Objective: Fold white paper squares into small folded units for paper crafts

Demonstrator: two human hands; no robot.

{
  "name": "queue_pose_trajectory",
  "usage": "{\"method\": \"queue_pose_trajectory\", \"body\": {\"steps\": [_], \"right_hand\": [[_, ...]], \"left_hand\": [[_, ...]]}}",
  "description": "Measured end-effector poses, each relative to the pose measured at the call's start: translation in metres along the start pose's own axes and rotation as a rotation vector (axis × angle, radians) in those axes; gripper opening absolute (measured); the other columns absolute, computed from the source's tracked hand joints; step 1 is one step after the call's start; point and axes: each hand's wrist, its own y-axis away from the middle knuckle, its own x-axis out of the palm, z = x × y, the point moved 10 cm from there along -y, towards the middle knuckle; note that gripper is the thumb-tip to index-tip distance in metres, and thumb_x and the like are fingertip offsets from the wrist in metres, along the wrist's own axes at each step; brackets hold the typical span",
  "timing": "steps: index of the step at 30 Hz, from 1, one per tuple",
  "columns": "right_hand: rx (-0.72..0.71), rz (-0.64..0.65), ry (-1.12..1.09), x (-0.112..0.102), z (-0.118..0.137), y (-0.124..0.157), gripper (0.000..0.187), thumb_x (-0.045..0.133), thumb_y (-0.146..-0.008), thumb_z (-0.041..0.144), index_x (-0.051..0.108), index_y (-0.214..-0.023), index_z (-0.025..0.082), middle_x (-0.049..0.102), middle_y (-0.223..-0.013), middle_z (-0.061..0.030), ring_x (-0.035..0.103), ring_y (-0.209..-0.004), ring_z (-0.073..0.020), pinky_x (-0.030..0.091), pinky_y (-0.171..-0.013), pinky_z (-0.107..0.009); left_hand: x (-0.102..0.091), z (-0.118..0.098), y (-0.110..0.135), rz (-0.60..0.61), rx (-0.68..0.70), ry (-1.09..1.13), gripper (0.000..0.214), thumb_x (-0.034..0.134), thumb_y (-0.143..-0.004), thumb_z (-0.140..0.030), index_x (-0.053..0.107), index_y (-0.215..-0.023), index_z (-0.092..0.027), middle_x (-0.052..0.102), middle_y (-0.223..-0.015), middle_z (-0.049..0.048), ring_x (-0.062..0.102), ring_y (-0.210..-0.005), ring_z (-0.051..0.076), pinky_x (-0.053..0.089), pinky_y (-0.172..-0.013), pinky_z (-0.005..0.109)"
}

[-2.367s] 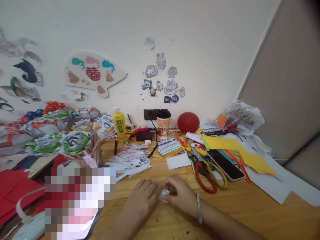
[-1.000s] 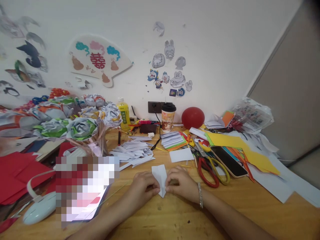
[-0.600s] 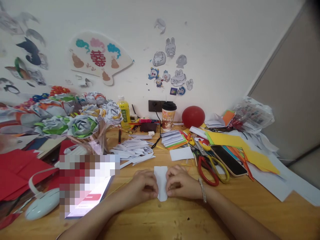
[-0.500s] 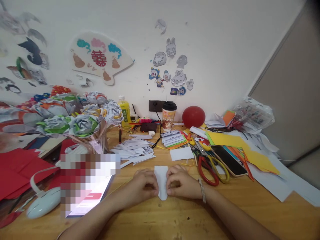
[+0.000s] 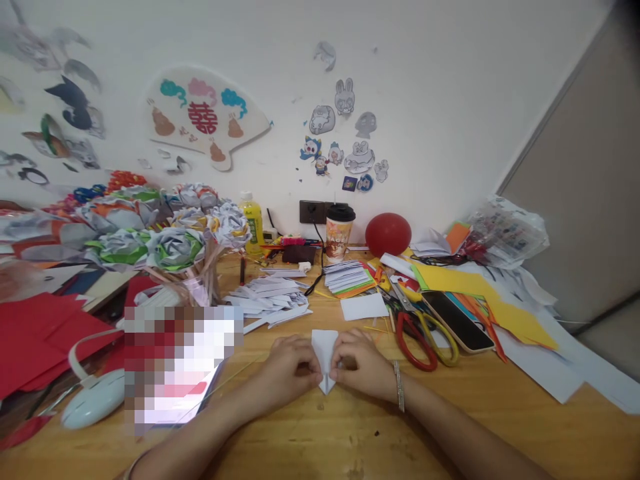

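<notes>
A small piece of white paper (image 5: 325, 350) stands out against the wooden table, its near end folded to a point with a crease down the middle. My left hand (image 5: 293, 365) pinches its left side near the pointed end. On the opposite side, my right hand (image 5: 363, 367) is closed on the right edge, fingertips close to the left ones. Just behind the hands lies a flat white paper slip (image 5: 364, 307). To its left is a heap of folded white paper strips (image 5: 270, 299).
Red- and yellow-handled scissors (image 5: 417, 340) and a dark phone (image 5: 459, 322) lie on the right. A lit tablet (image 5: 187, 373), partly pixelated, is at left beside a white rounded device (image 5: 93, 403). Behind stand paper flowers (image 5: 177, 250), a yellow bottle (image 5: 253, 223), a lidded cup (image 5: 340, 233) and a red balloon (image 5: 389, 233).
Both hands have drawn closer together at the paper's near end. That end, blunter before, now forms a sharp point. The camera view has shifted slightly.
</notes>
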Motion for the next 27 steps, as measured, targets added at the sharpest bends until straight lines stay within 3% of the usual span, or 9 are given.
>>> {"method": "queue_pose_trajectory", "body": {"steps": [9, 14, 23, 27], "right_hand": [[-0.018, -0.079, 0.105, 0.0, 0.008, 0.007, 0.008, 0.068, -0.073, 0.02, 0.061, -0.071, 0.021, 0.056, -0.084, 0.0018, 0.046, -0.086, -0.016, 0.03, -0.076, -0.03], [0.009, -0.107, 0.212, 0.001, 0.007, 0.011, 0.011, 0.066, -0.075, 0.022, 0.055, -0.076, 0.02, 0.053, -0.086, 0.0003, 0.043, -0.086, -0.0174, 0.03, -0.076, -0.031], [-0.018, -0.141, 0.292, 0.003, 0.01, 0.013, 0.008, 0.052, -0.085, 0.022, 0.05, -0.078, 0.02, 0.052, -0.086, -0.0011, 0.042, -0.084, -0.0181, 0.03, -0.075, -0.032], [-0.028, -0.133, 0.229, 0.001, 0.012, 0.014, 0.018, 0.06, -0.08, 0.034, 0.05, -0.076, 0.019, 0.051, -0.083, -0.0004, 0.042, -0.083, -0.0179, 0.03, -0.074, -0.031]], "left_hand": [[0.001, 0.003, -0.001, -0.119, -0.083, -0.082, 0.011, 0.059, -0.071, -0.017, 0.061, -0.06, -0.021, 0.063, -0.07, -0.0026, 0.054, -0.075, 0.016, 0.032, -0.07, 0.028], [0.002, 0.002, 0.001, -0.119, -0.152, -0.123, 0.008, 0.059, -0.07, -0.017, 0.058, -0.062, -0.02, 0.061, -0.071, -0.0015, 0.053, -0.076, 0.017, 0.031, -0.071, 0.03], [0.002, -0.002, 0.003, -0.127, -0.154, -0.184, 0.014, 0.058, -0.076, -0.025, 0.055, -0.064, -0.019, 0.058, -0.073, 0.0009, 0.051, -0.077, 0.019, 0.032, -0.07, 0.032], [0.002, 0.001, 0.003, -0.116, -0.183, -0.179, 0.011, 0.061, -0.073, -0.021, 0.055, -0.064, -0.019, 0.059, -0.074, 0.0008, 0.052, -0.078, 0.02, 0.032, -0.069, 0.031]]}}
